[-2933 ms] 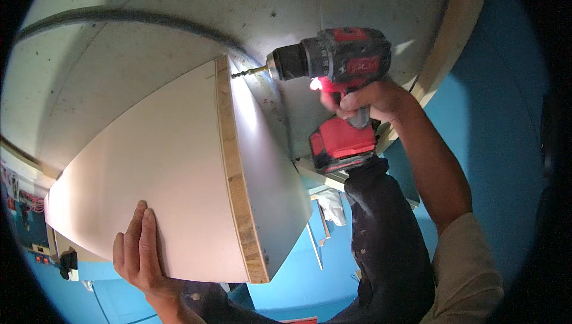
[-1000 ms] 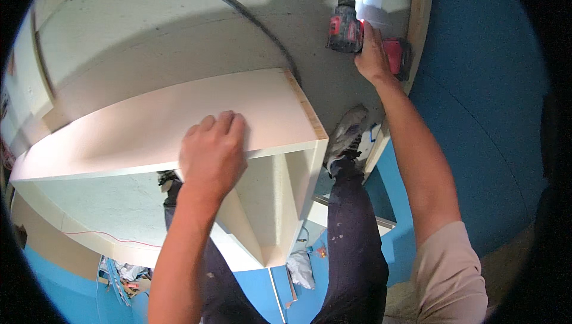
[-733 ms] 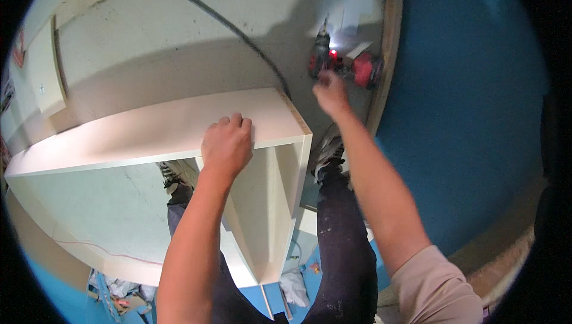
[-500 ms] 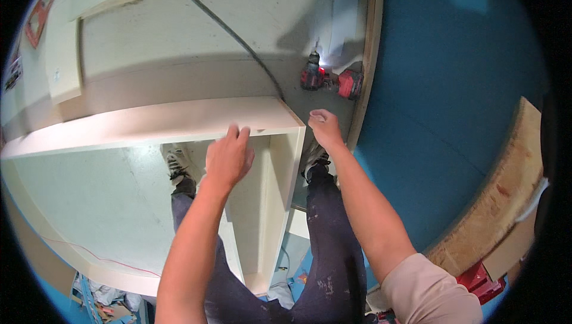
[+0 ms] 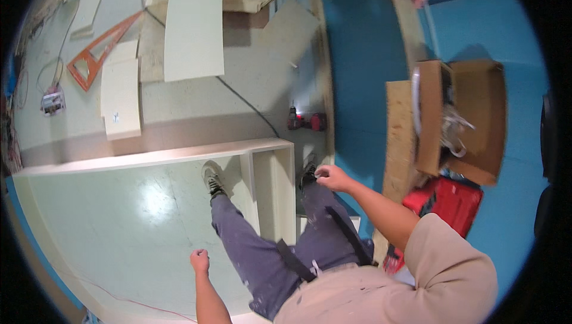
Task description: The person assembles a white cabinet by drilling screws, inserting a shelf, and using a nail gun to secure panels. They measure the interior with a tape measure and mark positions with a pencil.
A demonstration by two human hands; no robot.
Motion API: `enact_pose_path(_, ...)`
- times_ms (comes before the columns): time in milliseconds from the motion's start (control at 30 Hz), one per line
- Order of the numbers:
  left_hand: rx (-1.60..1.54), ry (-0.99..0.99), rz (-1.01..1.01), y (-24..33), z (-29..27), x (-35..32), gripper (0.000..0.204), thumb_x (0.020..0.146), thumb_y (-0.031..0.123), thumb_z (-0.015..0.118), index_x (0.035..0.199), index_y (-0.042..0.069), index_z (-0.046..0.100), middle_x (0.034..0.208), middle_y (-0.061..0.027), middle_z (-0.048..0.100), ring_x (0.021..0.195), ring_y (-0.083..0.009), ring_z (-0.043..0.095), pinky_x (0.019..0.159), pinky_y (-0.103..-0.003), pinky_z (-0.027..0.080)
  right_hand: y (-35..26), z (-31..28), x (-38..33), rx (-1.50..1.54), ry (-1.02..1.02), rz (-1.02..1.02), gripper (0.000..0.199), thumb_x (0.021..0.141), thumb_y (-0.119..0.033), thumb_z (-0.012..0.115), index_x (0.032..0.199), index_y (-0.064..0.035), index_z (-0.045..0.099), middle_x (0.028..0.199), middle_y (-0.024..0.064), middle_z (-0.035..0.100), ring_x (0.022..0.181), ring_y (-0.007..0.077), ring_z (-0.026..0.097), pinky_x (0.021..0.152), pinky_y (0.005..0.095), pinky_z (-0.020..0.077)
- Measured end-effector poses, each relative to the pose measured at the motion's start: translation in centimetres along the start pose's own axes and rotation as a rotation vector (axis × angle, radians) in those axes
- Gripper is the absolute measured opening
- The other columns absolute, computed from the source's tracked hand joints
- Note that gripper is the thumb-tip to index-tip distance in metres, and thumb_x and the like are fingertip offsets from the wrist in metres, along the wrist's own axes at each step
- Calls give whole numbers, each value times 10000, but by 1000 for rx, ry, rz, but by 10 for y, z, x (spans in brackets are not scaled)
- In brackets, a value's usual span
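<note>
- i see the left hand [image 5: 200, 259] over the wide bay of the cabinet, fingers curled; i make out nothing in it, and i cannot tell whether it is clenched.
- i see the right hand [image 5: 330, 177] released, fingers loosely bent, holding nothing i can see.
- the cabinet [image 5: 290, 172], a white frame, spreads around the left hand; its end wall is left of the right hand.
- i find the drill [image 5: 293, 122] ahead of the right hand and a little left, well apart from it, lamp lit.
- one shoe [image 5: 210, 176] is within the frame's outline, ahead of the left hand; the other [image 5: 309, 166] is just beside the right hand.
- far ahead of the left hand i see a white board [image 5: 193, 26] and an orange set square [image 5: 83, 75].
- right of the right hand i have a plank [image 5: 398, 133], a carton [image 5: 491, 121] and a red case [image 5: 459, 205].
</note>
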State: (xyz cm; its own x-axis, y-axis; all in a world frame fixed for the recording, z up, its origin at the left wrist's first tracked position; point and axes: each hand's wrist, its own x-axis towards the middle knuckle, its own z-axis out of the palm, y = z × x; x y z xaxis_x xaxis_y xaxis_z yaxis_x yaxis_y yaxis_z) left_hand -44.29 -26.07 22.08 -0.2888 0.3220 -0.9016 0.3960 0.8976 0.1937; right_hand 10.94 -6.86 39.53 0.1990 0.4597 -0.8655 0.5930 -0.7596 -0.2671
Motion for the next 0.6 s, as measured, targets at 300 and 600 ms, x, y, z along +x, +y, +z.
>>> enact_pose_path(300,160,-127,425,137,-138,-28,183,816,83,561,874,-61,658,746,-134,665,622,-182,625,592,-310,509,46,-34,-210,292,364,117,301,753,-144,642,1006,16,675,874,159,705,779,222,694,727,351,544)
enact_pose_path(600,444,-230,473,295,-161,-41,209,851,107,587,969,-46,667,743,-110,663,613,-162,602,546,-302,462,138,104,-265,591,423,361,309,728,-194,631,997,-59,702,991,135,710,971,272,666,845,375,517)
